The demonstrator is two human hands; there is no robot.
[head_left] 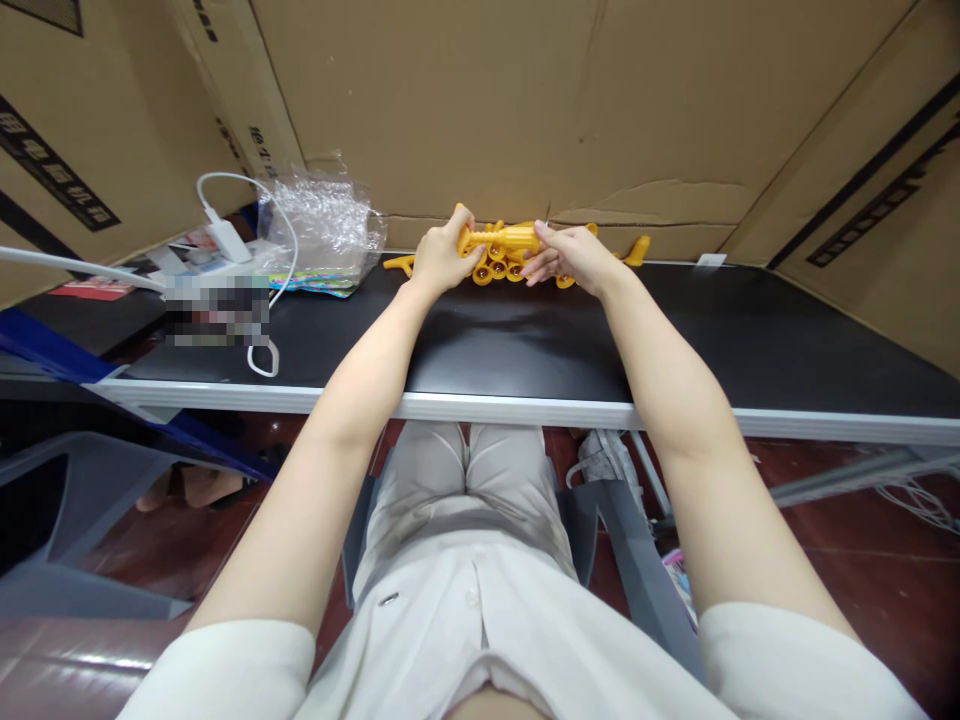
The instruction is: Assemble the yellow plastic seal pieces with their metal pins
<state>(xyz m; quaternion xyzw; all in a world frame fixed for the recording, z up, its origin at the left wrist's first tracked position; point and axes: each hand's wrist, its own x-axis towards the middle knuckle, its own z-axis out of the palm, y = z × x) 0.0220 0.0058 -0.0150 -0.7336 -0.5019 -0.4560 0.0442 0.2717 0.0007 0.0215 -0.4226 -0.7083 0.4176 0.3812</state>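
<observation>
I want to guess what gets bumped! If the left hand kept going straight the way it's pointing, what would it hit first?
The left hand points away from the person and already grips the yellow plastic toy piece. Pushing straight on, it would probably meet the cardboard wall right behind the black table, though the gap is hard to judge.

A black table [750,330] with a pale front edge crosses the frame. Yellow plastic parts [517,262] lie upper centre; a bubble-wrap bag [322,225] and white charger [225,240] upper left.

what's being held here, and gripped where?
A yellow plastic toy piece, gripped at both ends: left hand on its left end, right hand on its right end, above more yellow parts.
</observation>
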